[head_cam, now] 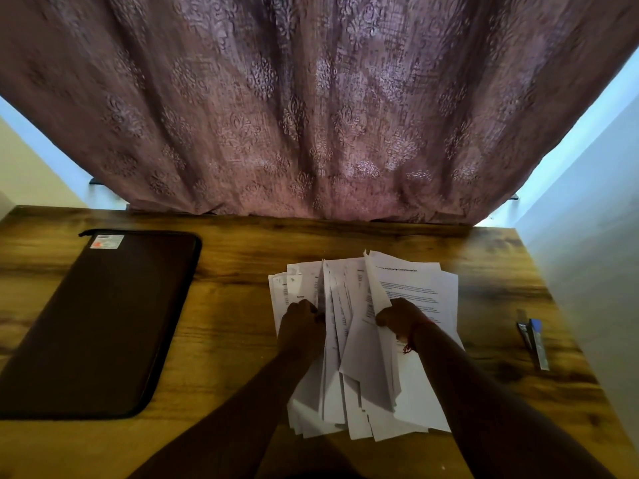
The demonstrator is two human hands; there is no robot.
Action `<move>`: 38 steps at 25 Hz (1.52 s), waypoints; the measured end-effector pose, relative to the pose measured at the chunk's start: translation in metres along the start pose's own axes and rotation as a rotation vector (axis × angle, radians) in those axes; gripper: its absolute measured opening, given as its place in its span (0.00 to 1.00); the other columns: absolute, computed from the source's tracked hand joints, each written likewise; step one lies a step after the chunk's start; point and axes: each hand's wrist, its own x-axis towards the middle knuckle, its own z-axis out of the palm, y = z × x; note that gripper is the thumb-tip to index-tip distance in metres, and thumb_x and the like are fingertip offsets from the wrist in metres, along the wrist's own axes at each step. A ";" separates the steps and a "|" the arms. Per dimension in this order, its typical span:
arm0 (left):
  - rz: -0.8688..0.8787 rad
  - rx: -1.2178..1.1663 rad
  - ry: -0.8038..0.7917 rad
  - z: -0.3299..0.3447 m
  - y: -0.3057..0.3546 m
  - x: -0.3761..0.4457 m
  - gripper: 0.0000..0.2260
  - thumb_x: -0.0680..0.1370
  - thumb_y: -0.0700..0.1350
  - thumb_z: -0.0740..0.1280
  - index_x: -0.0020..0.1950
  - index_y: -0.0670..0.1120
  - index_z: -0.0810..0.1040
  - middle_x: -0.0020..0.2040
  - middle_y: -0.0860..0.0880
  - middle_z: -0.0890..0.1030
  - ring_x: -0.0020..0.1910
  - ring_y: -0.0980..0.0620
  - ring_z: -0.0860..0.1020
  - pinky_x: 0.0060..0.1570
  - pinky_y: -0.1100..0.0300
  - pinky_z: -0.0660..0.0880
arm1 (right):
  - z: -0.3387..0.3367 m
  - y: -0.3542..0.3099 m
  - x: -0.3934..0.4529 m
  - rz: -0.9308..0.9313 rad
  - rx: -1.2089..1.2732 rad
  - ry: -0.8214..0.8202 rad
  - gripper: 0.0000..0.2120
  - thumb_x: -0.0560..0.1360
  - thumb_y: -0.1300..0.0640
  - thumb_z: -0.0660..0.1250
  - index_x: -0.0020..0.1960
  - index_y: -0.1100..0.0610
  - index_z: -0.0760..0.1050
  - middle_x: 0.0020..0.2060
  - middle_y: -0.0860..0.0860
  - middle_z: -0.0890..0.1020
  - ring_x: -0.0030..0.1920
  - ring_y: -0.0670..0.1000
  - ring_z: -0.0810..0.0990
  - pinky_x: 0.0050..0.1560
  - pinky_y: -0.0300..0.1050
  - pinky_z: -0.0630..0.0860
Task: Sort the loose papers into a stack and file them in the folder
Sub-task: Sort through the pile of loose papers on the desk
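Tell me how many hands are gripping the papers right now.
2. The left hand grips sheets on the left of the papers; the right hand grips sheets on the right.

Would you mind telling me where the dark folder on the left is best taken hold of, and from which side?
Probably by its long right edge, coming from the right. The folder lies flat and closed on the table, that edge faces the papers and both hands, and bare wood beside it leaves room to slide fingers under.

Top sheet (415, 288) heading, blurred, perhaps reads "Internship Documentation".
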 end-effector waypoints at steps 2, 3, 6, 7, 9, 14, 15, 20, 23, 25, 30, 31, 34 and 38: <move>-0.040 0.016 -0.034 -0.005 0.000 0.004 0.09 0.78 0.51 0.70 0.52 0.48 0.76 0.47 0.54 0.79 0.46 0.55 0.78 0.53 0.53 0.79 | -0.001 0.000 0.000 0.009 -0.003 -0.010 0.13 0.75 0.60 0.68 0.59 0.60 0.73 0.52 0.58 0.78 0.53 0.58 0.76 0.56 0.52 0.77; -0.048 0.057 -0.069 -0.008 0.000 0.008 0.09 0.78 0.51 0.69 0.53 0.47 0.76 0.47 0.53 0.78 0.45 0.55 0.78 0.53 0.53 0.78 | -0.001 0.000 0.000 0.012 0.004 -0.013 0.14 0.75 0.60 0.68 0.60 0.60 0.73 0.51 0.58 0.78 0.53 0.58 0.76 0.55 0.51 0.77; 0.018 0.132 -0.122 -0.017 0.003 0.015 0.08 0.79 0.49 0.69 0.54 0.46 0.79 0.52 0.49 0.82 0.50 0.50 0.81 0.56 0.53 0.78 | -0.002 0.001 0.000 0.002 0.011 -0.021 0.14 0.75 0.60 0.68 0.60 0.59 0.72 0.52 0.57 0.78 0.53 0.57 0.76 0.53 0.50 0.77; 0.032 0.118 -0.115 -0.018 0.003 0.015 0.09 0.79 0.49 0.68 0.55 0.45 0.79 0.54 0.48 0.82 0.52 0.49 0.81 0.57 0.53 0.78 | -0.002 0.000 -0.001 -0.002 0.012 -0.023 0.15 0.75 0.60 0.68 0.60 0.59 0.72 0.52 0.57 0.78 0.54 0.58 0.76 0.52 0.49 0.76; 0.010 0.052 -0.103 -0.020 0.006 0.014 0.10 0.80 0.48 0.67 0.58 0.45 0.77 0.54 0.49 0.81 0.53 0.48 0.80 0.58 0.52 0.77 | -0.002 -0.001 -0.002 -0.002 0.016 -0.022 0.15 0.75 0.60 0.68 0.60 0.58 0.71 0.53 0.58 0.77 0.55 0.58 0.76 0.53 0.49 0.76; 0.001 -0.123 -0.165 -0.020 0.010 0.011 0.10 0.85 0.48 0.57 0.57 0.49 0.77 0.57 0.49 0.80 0.53 0.51 0.79 0.55 0.54 0.77 | -0.003 0.001 -0.001 -0.006 0.012 -0.037 0.14 0.76 0.60 0.68 0.61 0.59 0.71 0.54 0.58 0.77 0.56 0.58 0.76 0.54 0.50 0.76; 0.002 -0.147 -0.162 -0.020 0.007 0.012 0.08 0.84 0.47 0.58 0.57 0.50 0.77 0.57 0.49 0.80 0.53 0.51 0.79 0.55 0.54 0.78 | -0.003 0.002 -0.001 -0.007 0.012 -0.037 0.14 0.76 0.60 0.68 0.61 0.59 0.71 0.54 0.58 0.77 0.56 0.58 0.76 0.56 0.51 0.76; -0.071 -0.098 -0.079 -0.015 -0.007 0.016 0.24 0.73 0.50 0.76 0.64 0.45 0.74 0.63 0.43 0.76 0.62 0.41 0.77 0.59 0.44 0.78 | -0.002 0.002 0.000 0.011 0.035 -0.043 0.14 0.76 0.59 0.68 0.60 0.57 0.71 0.53 0.57 0.78 0.54 0.58 0.77 0.55 0.52 0.78; -0.086 -0.164 -0.091 -0.015 0.000 0.011 0.23 0.73 0.52 0.75 0.64 0.47 0.73 0.62 0.46 0.78 0.61 0.43 0.78 0.58 0.45 0.78 | -0.003 0.002 -0.001 0.015 0.053 -0.049 0.14 0.75 0.59 0.68 0.60 0.57 0.71 0.53 0.57 0.78 0.53 0.58 0.77 0.54 0.51 0.78; -0.042 -0.122 -0.122 -0.013 0.003 0.005 0.13 0.78 0.52 0.70 0.59 0.49 0.75 0.57 0.50 0.81 0.58 0.46 0.80 0.59 0.47 0.76 | -0.002 0.002 -0.001 0.019 0.057 -0.052 0.14 0.76 0.59 0.68 0.60 0.58 0.71 0.54 0.58 0.78 0.54 0.58 0.77 0.53 0.51 0.78; 0.353 0.310 -0.060 -0.007 0.001 -0.010 0.14 0.83 0.56 0.57 0.58 0.52 0.78 0.62 0.51 0.76 0.63 0.49 0.73 0.68 0.46 0.69 | -0.004 0.000 -0.002 0.021 0.025 -0.038 0.13 0.75 0.59 0.68 0.58 0.58 0.71 0.52 0.58 0.78 0.52 0.57 0.76 0.46 0.46 0.75; 0.397 0.279 -0.045 -0.005 -0.001 -0.012 0.15 0.83 0.55 0.56 0.61 0.53 0.77 0.64 0.51 0.75 0.65 0.50 0.72 0.69 0.46 0.68 | -0.005 -0.001 -0.003 0.020 0.014 -0.034 0.13 0.75 0.59 0.68 0.58 0.58 0.71 0.52 0.58 0.77 0.51 0.57 0.76 0.45 0.45 0.74; 0.288 -0.169 -0.118 -0.007 -0.002 -0.020 0.11 0.84 0.52 0.57 0.57 0.53 0.78 0.56 0.54 0.81 0.57 0.54 0.79 0.63 0.49 0.76 | -0.004 0.000 -0.002 0.018 0.010 -0.032 0.14 0.76 0.59 0.68 0.59 0.59 0.71 0.52 0.59 0.77 0.52 0.58 0.76 0.47 0.47 0.73; 0.231 -0.006 -0.073 -0.005 -0.010 -0.012 0.07 0.80 0.50 0.66 0.56 0.51 0.79 0.60 0.51 0.79 0.61 0.49 0.76 0.66 0.47 0.73 | -0.003 0.001 -0.001 0.018 0.025 -0.038 0.15 0.76 0.60 0.68 0.61 0.61 0.71 0.51 0.58 0.78 0.51 0.57 0.76 0.48 0.48 0.75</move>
